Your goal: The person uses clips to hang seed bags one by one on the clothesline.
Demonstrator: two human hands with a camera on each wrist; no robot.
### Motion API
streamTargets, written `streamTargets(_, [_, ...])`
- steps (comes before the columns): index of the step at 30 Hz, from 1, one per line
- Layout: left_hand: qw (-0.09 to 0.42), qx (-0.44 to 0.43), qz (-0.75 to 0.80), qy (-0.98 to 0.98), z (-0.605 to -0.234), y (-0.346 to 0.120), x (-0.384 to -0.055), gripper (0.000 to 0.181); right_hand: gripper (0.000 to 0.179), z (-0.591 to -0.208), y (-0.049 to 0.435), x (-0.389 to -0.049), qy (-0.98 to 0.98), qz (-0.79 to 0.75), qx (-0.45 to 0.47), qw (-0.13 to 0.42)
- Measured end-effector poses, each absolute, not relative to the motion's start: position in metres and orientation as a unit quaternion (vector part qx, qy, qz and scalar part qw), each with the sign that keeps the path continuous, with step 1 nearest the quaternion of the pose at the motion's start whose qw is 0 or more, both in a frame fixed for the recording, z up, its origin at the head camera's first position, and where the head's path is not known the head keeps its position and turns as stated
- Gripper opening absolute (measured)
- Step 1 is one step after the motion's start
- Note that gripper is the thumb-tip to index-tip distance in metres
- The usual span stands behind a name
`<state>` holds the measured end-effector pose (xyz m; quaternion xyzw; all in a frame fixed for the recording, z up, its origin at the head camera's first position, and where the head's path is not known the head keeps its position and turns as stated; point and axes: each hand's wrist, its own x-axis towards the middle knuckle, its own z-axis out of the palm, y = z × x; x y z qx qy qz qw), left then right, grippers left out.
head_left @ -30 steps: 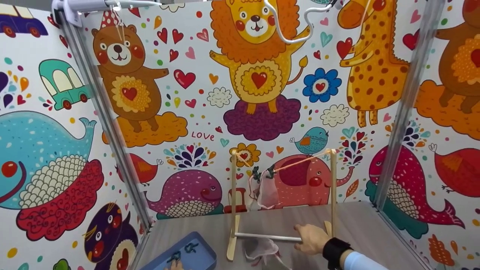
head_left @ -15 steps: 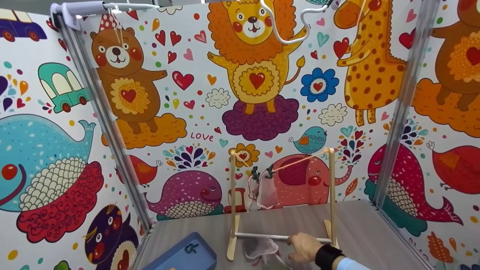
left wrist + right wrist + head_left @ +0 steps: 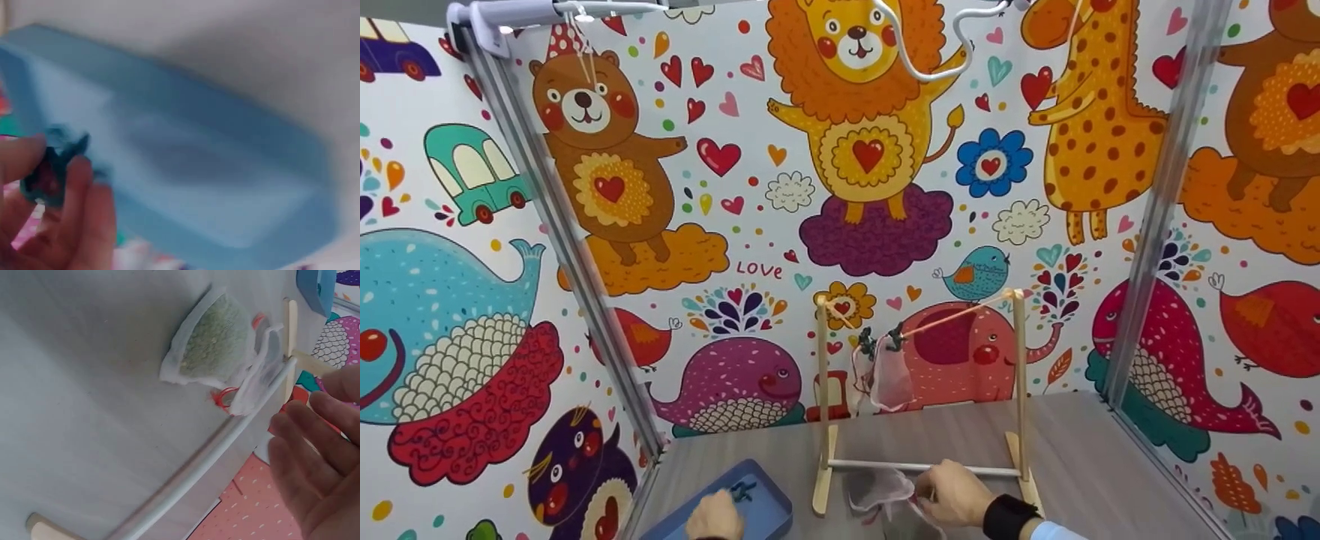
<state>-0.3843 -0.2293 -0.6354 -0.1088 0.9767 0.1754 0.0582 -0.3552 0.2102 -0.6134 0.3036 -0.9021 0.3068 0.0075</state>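
My left hand (image 3: 716, 516) is over the blue tray (image 3: 774, 517). In the left wrist view, its thumb and fingers pinch a dark green clip (image 3: 48, 183); blur hides its exact shape. A white mesh drawstring bag (image 3: 216, 343) with green grainy filling lies on the table, its loose neck and red strings towards the rod. My right hand (image 3: 954, 495) hovers beside this bag in front of the rod, fingers slightly bent and apart, holding nothing that shows. Two similar pouches (image 3: 891, 379) hang by dark green clips (image 3: 895, 337) from the cord.
A wooden stand (image 3: 1020, 382) holds the cord (image 3: 956, 313) between two posts. A white rod (image 3: 990, 471) joins its feet low over the grey table (image 3: 1080, 450). Cartoon-printed panels (image 3: 750, 187) with metal frame posts (image 3: 1159, 202) enclose the sides and back.
My right hand has moved left along the rod to the drawstring bag. My left hand left the tray with one clip, then came back over it, where the other clip lay.
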Motion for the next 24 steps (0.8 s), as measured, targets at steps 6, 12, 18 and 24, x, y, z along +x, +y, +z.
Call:
streamTargets(6, [-0.109, 0.033, 0.343, 0.932, -0.593, -0.156, -0.382, 0.014, 0.009, -0.603, 0.190, -0.357, -0.894, 0.319, 0.309, 0.055])
streamTargets(12, [0.025, 0.091, 0.570, 0.816, -0.580, -0.092, -0.381, 0.015, 0.049, -0.592, 0.174, -0.360, -0.897, 0.315, 0.301, 0.074])
streamTargets(18, [0.105, 0.048, 0.639, 0.760, -0.582, -0.053, -0.371, 0.024, 0.036, -0.588, 0.181, -0.366, -0.888, 0.290, 0.333, 0.126])
streamTargets(24, [0.094, 0.033, 0.638, 0.764, -0.589, -0.034, -0.369, 0.024, 0.013, -0.594, 0.198, -0.369, -0.880, 0.225, 0.366, 0.203])
